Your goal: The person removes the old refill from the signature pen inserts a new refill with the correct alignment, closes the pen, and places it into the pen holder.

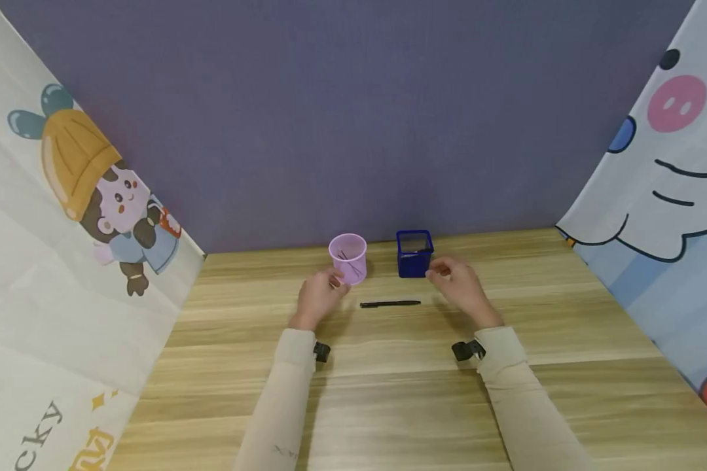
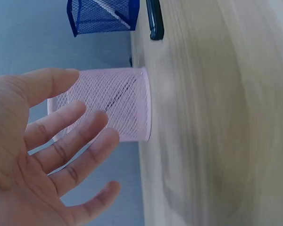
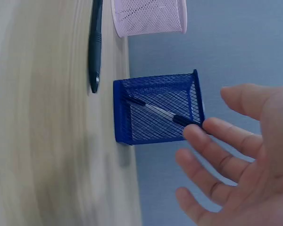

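Observation:
A round pink mesh pen cup (image 1: 350,258) stands upright near the back of the table, with thin dark sticks inside. My left hand (image 1: 320,294) is at its near left side, fingers loosely spread and holding nothing. To its right is a square blue mesh pen holder (image 1: 414,261), and a pen (image 3: 155,109) with a clear barrel leans inside it. My right hand (image 1: 461,288) is beside the blue holder's right side, fingers relaxed and apart, nothing between them. In front of both containers, a black pen (image 1: 391,303) lies crosswise on the table.
The wooden table (image 1: 389,405) ends at a grey-blue panel (image 1: 353,118) just behind the containers. Printed cartoon curtains hang on the left (image 1: 82,196) and right (image 1: 654,196). Each wrist wears a small black camera.

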Demonstrator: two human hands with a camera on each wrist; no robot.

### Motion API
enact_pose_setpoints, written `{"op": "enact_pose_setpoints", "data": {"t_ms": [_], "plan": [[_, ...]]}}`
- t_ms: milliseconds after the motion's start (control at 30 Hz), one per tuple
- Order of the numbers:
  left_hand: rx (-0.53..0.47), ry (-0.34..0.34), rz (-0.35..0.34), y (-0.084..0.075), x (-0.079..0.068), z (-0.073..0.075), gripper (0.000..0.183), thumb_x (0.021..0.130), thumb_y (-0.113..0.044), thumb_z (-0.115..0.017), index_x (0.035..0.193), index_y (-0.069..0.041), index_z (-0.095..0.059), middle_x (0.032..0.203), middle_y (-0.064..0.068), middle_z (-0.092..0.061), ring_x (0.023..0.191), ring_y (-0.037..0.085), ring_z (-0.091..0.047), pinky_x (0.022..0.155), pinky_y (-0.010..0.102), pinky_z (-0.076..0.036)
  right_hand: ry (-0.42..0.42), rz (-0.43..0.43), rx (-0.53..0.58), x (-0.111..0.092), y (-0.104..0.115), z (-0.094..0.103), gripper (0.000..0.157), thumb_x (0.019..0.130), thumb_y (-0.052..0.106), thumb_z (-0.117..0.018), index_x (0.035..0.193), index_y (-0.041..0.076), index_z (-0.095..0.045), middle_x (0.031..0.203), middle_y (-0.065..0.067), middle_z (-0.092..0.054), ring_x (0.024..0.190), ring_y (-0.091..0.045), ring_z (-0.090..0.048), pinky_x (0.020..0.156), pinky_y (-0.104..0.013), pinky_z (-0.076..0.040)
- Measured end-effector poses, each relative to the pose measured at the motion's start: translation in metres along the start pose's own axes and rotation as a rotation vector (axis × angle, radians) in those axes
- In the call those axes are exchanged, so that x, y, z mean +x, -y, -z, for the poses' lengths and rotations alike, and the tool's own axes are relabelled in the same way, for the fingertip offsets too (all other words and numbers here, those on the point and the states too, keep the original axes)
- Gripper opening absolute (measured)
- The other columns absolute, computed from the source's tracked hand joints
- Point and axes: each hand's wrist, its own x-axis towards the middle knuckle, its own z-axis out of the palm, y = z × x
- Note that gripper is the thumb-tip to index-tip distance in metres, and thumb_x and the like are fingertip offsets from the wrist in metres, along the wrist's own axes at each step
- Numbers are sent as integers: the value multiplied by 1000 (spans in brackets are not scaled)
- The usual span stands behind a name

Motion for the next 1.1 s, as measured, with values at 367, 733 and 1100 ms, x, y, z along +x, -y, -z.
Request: {"op": "enact_pose_setpoints", "data": {"t_ms": [367,733,1100], "plan": [[-4,112,-77,-5,0,-21,29,90,-23,-77,113,-6,-73,99,10,-75,89,24,-71,81,40,-58,48,-6,69,0,0,-23,37,102,26,-63,124,-3,-64,111,-17,-71,101,-31,-66,88,-48,-56],[49,134,-151,-7,-3,-30,27,91,-23,-77,112,-6,-74,98,8,-77,90,22,-72,82,39,-59,85,39,-4,3,-6,-31,35,102,26,-63,122,-1,-67,109,-16,-73,100,-31,-68,90,-50,-56],[147,167,-183,-13,-4,-38,24,90,-24,-79,110,-11,-76,100,5,-78,92,21,-73,88,40,-58,213,44,-55,0,-6,-20,33,103,25,-61,125,1,-67,109,-13,-72,101,-31,-67,89,-50,-55]]}}
